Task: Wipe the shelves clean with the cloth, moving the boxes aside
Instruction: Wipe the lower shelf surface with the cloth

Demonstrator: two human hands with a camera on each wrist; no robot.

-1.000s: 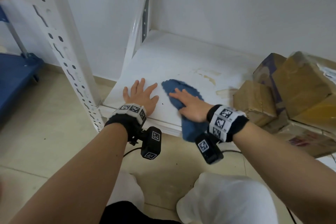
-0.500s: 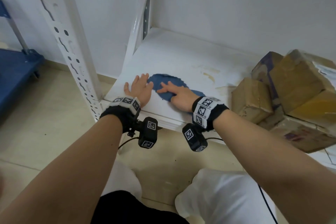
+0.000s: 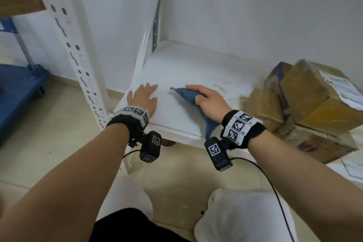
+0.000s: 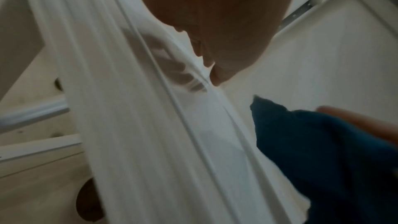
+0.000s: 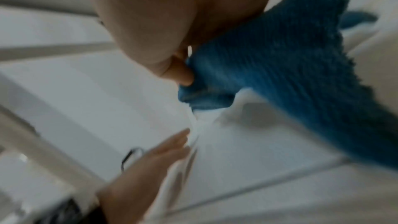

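A blue cloth [image 3: 183, 94] lies bunched on the white bottom shelf [image 3: 188, 65], and its tail hangs over the front edge. My right hand [image 3: 204, 97] lies on top of the cloth [image 5: 280, 54], with the thumb tucked into a fold and the fingers pointing left. My left hand [image 3: 146, 94] rests flat on the shelf's front left corner, a hand's width left of the cloth [image 4: 318, 151], holding nothing. Several brown cardboard boxes [image 3: 306, 100] are crowded at the right end of the shelf, just right of my right wrist.
A white perforated upright [image 3: 78, 61] stands at the shelf's front left corner. Yellowish stains [image 3: 220, 84] mark the shelf behind my right hand. A blue cart [image 3: 17, 92] sits on the tiled floor at far left. My knees in white [image 3: 241, 216] are below the shelf edge.
My right hand has slid the cloth to the right, away from my left hand, and the cloth has gone from spread flat to bunched. My left hand has stayed in place.
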